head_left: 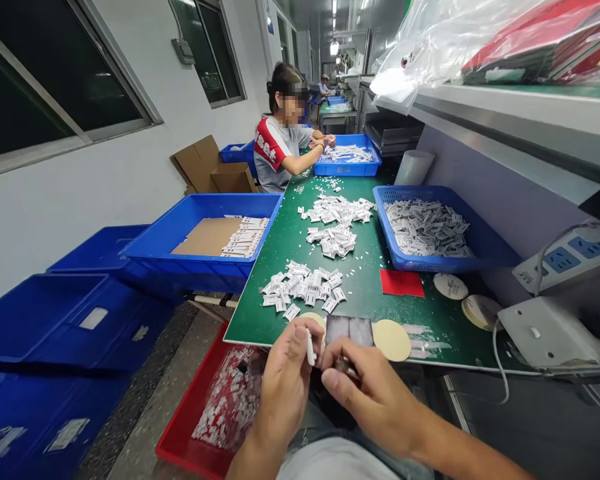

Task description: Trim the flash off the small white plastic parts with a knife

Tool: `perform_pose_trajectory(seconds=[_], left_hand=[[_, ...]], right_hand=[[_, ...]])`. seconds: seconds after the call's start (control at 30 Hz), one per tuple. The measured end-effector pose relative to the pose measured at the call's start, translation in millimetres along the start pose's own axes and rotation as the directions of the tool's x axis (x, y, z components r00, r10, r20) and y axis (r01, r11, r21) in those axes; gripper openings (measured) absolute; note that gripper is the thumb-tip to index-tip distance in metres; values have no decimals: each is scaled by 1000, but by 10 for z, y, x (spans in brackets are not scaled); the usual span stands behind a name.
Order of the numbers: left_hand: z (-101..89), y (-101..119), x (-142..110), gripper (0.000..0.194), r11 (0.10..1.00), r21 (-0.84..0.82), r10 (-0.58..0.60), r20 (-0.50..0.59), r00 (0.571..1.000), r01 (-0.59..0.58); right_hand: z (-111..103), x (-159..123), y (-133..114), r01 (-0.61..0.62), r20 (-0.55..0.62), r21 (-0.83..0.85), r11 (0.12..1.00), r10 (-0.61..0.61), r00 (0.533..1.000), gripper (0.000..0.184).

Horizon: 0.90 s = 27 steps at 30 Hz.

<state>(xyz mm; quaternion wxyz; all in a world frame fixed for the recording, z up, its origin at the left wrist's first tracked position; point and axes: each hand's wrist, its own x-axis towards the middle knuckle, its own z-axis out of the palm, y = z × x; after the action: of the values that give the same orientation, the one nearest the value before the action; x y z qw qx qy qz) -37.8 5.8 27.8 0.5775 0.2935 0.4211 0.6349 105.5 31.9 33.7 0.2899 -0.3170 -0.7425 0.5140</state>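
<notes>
My left hand pinches a small white plastic piece between thumb and fingers, just past the table's near edge. Close beside it, my right hand is closed around a small dark brownish object, mostly hidden by the fingers. The two hands nearly meet at the white piece. Beyond them on the green table lies a loose pile of small white plastic parts, with more piles behind it. A dark flat block and a round cream disc sit at the near edge.
A blue basket of white parts stands right, near a red card and a power strip. At left are a blue tray and stacked blue bins. Below is a red bin. A co-worker sits further back.
</notes>
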Motion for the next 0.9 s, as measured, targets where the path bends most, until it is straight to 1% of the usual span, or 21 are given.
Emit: perform_pose_trajectory(seconds=[0.03,0.07,0.1,0.17,0.23,0.27,0.33,0.47,0.7,0.83,0.9], left_hand=[[7,21,9,29,1000,-19,12,5,1000,-12],[16,42,16,29,999,-31,19,19,1000,-19],[25,60,21,28,999,-34,22,34,999,-21],[40,84,22,28,1000,-12,27,44,999,-27],[47,87,16,28,999,27,30,34,999,-31],[45,81,11,29,998,45,32,28,999,-33],[35,64,3,30,997,67,30,22,999,-31],[21,45,2,29,998,67,14,6,1000,-14],[69,61,14,28,999,29,-33,-18,999,34],[80,40,10,27,998,40,-36,-43,998,38],[87,28,13,27,998,49,-35,-46,998,37]], right_hand=[[-15,10,-10,77,-47,-150,986,-85,995,32],[-26,23,-12,148,-81,-299,943,-179,980,35],[-32,39,-4,202,-99,-441,875,-271,957,39],[-27,77,27,241,-108,-658,714,-405,908,49],[-13,115,60,228,-96,-776,588,-468,879,55],[-7,134,70,215,-94,-812,543,-485,870,57],[-4,164,77,191,-93,-856,480,-507,857,58],[-26,199,69,158,-101,-889,430,-522,847,59],[-47,189,97,122,-113,-898,423,-490,865,57],[-53,165,131,118,-104,-900,421,-469,877,58],[-60,160,138,118,-105,-901,417,-475,874,58]])
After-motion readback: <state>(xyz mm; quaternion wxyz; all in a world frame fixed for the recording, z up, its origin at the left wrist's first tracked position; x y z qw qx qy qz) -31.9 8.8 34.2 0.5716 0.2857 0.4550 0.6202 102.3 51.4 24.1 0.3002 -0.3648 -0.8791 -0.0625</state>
